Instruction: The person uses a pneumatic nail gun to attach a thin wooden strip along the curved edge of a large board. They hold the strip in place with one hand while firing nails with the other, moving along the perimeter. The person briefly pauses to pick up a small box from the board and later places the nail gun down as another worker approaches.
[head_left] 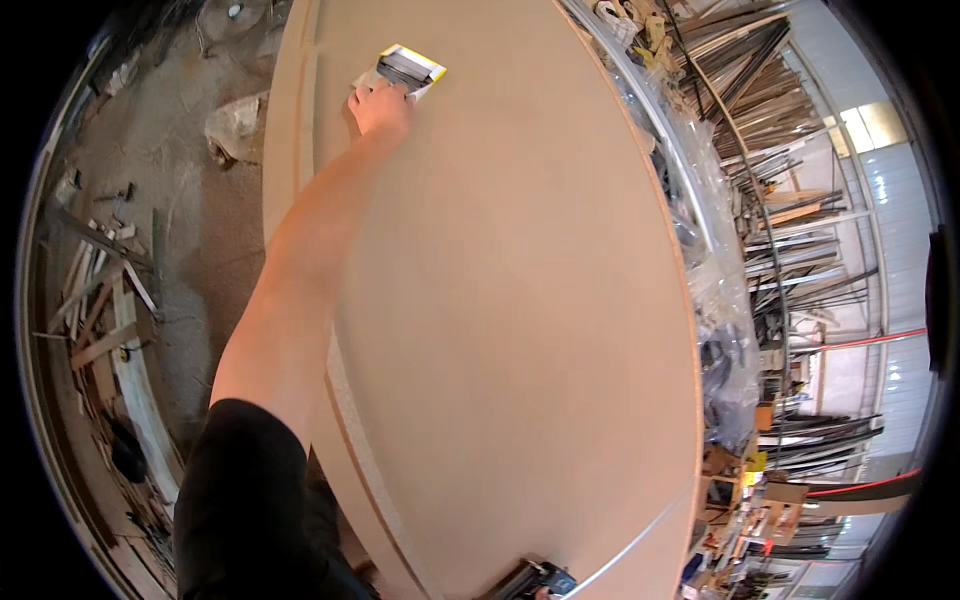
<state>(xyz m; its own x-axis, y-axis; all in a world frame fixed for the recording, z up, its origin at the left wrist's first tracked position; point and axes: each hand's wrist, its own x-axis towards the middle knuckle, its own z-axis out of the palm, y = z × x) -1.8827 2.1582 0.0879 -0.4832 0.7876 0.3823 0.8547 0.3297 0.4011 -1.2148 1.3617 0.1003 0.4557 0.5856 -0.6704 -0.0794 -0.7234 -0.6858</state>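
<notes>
Open carton [436,74] of dark strips [404,69] lay at one o'clock from nearer left hand [381,107], long axis ten-to-four; grip curled at near edge, hold unclear.

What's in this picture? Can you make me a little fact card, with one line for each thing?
Hand: left hand, fingers at the near end of the small open box
Box: white and yellow, with something dark inside
Work surface: big flat tan board under the box
Sleeve: black sleeve on the left arm
Bottom edge: black tool, partly cut off
Left side: wood scraps
Right side: clear plastic sheeting and stacked long strips
</notes>
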